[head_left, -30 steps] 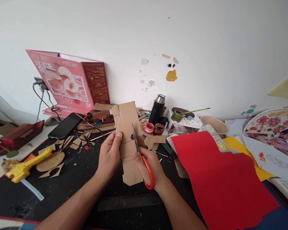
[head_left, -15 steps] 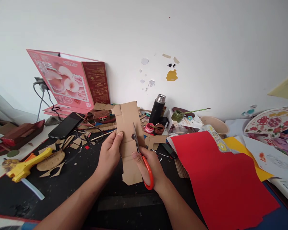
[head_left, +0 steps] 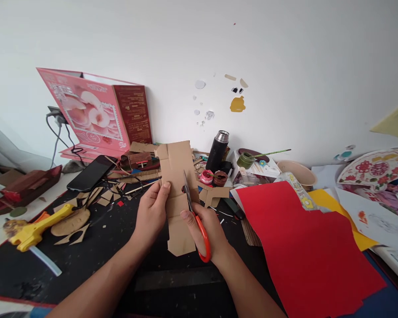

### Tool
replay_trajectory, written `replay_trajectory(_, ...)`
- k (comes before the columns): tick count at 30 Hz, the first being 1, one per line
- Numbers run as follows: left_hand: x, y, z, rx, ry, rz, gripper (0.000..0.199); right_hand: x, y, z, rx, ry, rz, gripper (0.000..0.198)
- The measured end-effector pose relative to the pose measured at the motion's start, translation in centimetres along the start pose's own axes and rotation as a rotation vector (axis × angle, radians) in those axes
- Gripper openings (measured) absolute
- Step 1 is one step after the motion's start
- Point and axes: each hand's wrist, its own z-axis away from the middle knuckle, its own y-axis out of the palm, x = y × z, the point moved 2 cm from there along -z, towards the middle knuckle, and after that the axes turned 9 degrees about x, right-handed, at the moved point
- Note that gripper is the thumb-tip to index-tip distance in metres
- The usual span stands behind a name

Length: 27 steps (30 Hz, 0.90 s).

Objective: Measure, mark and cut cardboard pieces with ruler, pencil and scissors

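A long piece of brown cardboard (head_left: 177,165) stands tilted over the black table, creased in several places. My left hand (head_left: 152,207) pinches its left edge near the middle, thumb on the face toward me. In my right hand (head_left: 210,229) is a pair of scissors (head_left: 203,234) with orange-red handles. The blades point up and away, lying along the right part of the cardboard, and look nearly closed. Whether they bite into the card cannot be told. Part of the right-hand fingers is hidden behind the handles.
Left lie a yellow glue gun (head_left: 41,227), a phone (head_left: 92,173) and cardboard scraps (head_left: 108,196). A pink box (head_left: 96,110) stands behind. Toward the wall are a black flask (head_left: 218,150) and paint jars (head_left: 220,177). Red paper (head_left: 305,247) covers the right side.
The cardboard's lower end has shifted very slightly left. Both hands and the scissors keep almost the same place.
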Motion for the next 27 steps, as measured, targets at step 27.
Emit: replay_trajectory(27, 0.55, -0.11, 0.79, -0.090, 0.076, -0.136, 0.028, 0.04, 0.55, 0.24, -0.040, 0.009, 0.065, 0.044)
